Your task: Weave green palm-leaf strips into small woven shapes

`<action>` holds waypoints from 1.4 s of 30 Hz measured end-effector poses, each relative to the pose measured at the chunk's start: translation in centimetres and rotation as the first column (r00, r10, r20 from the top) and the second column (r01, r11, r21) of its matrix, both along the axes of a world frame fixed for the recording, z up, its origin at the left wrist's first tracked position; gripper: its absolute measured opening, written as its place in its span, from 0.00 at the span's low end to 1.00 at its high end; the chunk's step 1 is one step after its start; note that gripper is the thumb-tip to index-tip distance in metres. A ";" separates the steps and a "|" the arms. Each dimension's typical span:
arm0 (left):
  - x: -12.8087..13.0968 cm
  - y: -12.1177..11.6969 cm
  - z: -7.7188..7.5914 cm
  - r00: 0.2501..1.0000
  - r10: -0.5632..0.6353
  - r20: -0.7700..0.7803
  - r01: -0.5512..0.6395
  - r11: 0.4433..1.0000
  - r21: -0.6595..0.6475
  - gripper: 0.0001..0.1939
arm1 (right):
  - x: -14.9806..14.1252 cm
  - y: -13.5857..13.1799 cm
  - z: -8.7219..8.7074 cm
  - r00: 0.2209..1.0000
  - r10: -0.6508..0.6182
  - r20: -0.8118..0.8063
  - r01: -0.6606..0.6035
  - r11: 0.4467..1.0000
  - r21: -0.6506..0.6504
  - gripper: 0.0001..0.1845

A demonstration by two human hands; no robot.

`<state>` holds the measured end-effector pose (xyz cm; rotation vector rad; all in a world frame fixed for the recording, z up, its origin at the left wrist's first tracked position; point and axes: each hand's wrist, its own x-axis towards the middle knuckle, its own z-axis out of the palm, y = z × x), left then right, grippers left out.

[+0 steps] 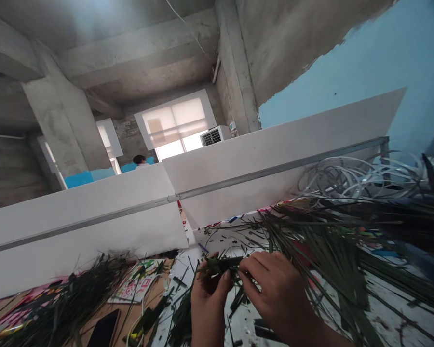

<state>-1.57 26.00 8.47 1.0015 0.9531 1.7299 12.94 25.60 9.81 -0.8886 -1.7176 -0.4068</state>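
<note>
Low in the middle of the head view, my left hand (213,284) is closed around a small bundle of folded dark green leaf strips (217,266). Its thumb presses the bundle from the near side. My right hand (271,284) pinches the right end of the same strips, thumb against fingertips. The two hands almost touch. Beneath them lies a white tabletop (386,313) scattered with cut leaf scraps. Just left of my left wrist are more loose green strips (183,318). The fingers partly hide the shape of the held piece.
Long green leaves (340,260) are piled at right, below a coil of clear plastic strapping (347,176). Thin leaf trimmings (83,294) heap at left near a phone (103,330) and a printed sheet (137,282). A white partition (238,168) bounds the table; a person (141,162) is beyond it.
</note>
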 end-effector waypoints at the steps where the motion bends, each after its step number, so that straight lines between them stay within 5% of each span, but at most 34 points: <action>1: 0.1 -0.1 0.2 1.000 0.002 -0.010 -0.002 1.000 0.012 0.30 | 0.0 -0.1 0.0 1.000 -0.001 -0.010 0.001 1.000 -0.003 0.14; 4: 0.3 -0.6 0.9 1.000 0.013 -0.015 -0.012 1.000 0.029 0.29 | -0.1 -0.3 0.0 0.999 0.032 -0.043 -0.034 0.998 -0.061 0.12; 6: 0.4 -0.8 1.2 1.000 0.006 -0.002 -0.006 1.000 0.025 0.29 | -0.2 -0.5 0.2 0.990 0.100 -0.098 -0.119 0.970 -0.212 0.09; 11: 0.2 -0.4 0.9 0.999 -0.027 0.029 0.027 1.000 0.013 0.29 | -0.2 -1.0 1.3 0.914 0.255 -0.315 -0.394 0.740 -0.545 0.04; 21: -0.2 0.0 0.1 0.999 -0.044 0.006 0.043 0.998 0.039 0.28 | -0.4 -1.1 2.1 0.693 0.304 -0.654 -0.702 0.490 -0.516 0.06; 33: 0.5 -0.6 0.5 0.994 -0.041 0.105 0.041 0.999 -0.001 0.28 | -0.8 -0.9 1.6 0.691 0.248 -0.679 -0.684 0.530 -0.501 0.13; 42: 0.2 -0.7 1.0 0.997 -0.051 0.065 0.053 0.998 -0.040 0.33 | -0.8 -0.9 0.9 0.892 0.163 -0.422 -0.375 0.788 -0.488 0.11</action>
